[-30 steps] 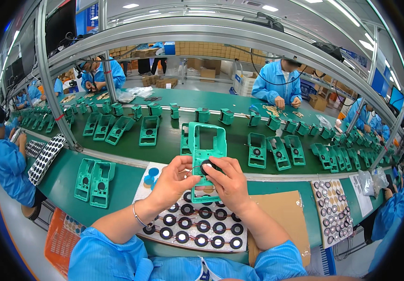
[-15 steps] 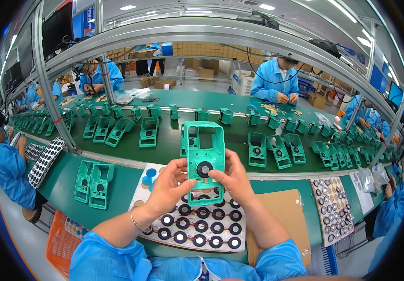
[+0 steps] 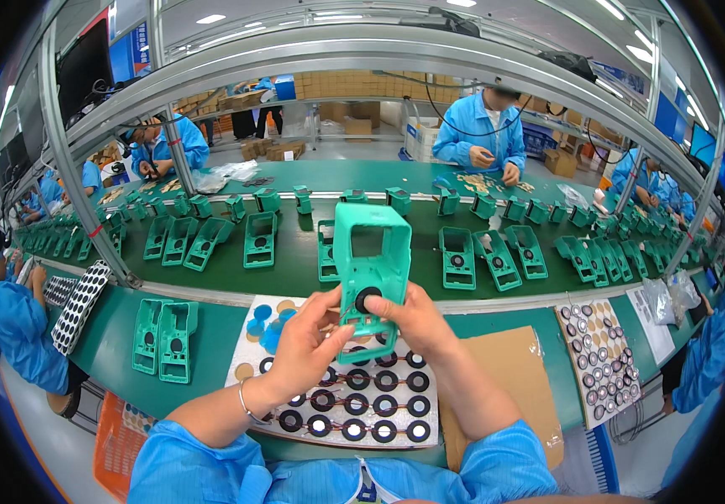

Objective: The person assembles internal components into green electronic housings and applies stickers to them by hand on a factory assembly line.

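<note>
Above a white foam board (image 3: 241, 353), I hold up a green plastic housing (image 3: 347, 244) with a large rectangular window in its upper part. A black round speaker (image 3: 364, 296) sits in its lower half. My left hand (image 3: 316, 336) grips the housing's lower left side, fingers curled around it and thumb near its lower edge. On the other side my right hand (image 3: 420, 323) is closed around the right edge, its thumb resting on the speaker and covering part of it. Rows of black round speakers (image 3: 354, 430) with red wires lie on the board. Blue film discs (image 3: 270, 336) lie at its far left.
Two green housings (image 3: 178, 344) stand on the bench at left. Cardboard (image 3: 514, 386) lies at right, beside another board of round parts (image 3: 591, 378). Ahead, a belt (image 3: 295, 281) carries many housings beneath a metal frame (image 3: 295, 50). Co-workers (image 3: 482, 130) sit around.
The housing has turned and tilted slightly in my hands. My right thumb has moved left and up onto the speaker. The whole view has shifted a little.
</note>
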`<action>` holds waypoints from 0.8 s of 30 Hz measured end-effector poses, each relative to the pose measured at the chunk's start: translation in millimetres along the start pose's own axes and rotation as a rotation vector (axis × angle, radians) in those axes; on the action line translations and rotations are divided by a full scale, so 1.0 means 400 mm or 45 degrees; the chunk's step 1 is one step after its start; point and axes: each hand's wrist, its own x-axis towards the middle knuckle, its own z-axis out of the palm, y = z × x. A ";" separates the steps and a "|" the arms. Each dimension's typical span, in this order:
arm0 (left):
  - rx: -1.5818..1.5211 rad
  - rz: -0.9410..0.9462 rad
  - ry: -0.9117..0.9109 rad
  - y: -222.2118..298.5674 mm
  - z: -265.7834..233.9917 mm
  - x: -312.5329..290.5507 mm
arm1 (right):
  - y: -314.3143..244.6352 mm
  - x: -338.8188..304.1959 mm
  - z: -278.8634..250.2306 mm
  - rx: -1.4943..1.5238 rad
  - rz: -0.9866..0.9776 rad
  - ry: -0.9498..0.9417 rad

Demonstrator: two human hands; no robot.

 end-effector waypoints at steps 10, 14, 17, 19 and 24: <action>-0.411 -0.816 -0.006 -0.288 -0.007 0.393 | 0.007 0.044 -0.132 -0.131 -0.227 0.833; -0.537 -0.833 0.002 -0.419 -0.020 0.446 | 0.000 0.036 -0.104 -0.227 -0.309 0.787; 0.485 -0.768 -0.047 -0.441 -0.047 0.455 | -0.008 0.033 -0.099 -0.229 -0.310 0.746; 1.050 -0.443 -0.136 -0.429 -0.051 0.447 | -0.004 0.032 -0.115 -0.357 -0.362 0.702; 0.758 -0.129 -0.742 -0.252 0.028 0.317 | 0.004 0.040 -0.134 -0.794 -0.309 0.671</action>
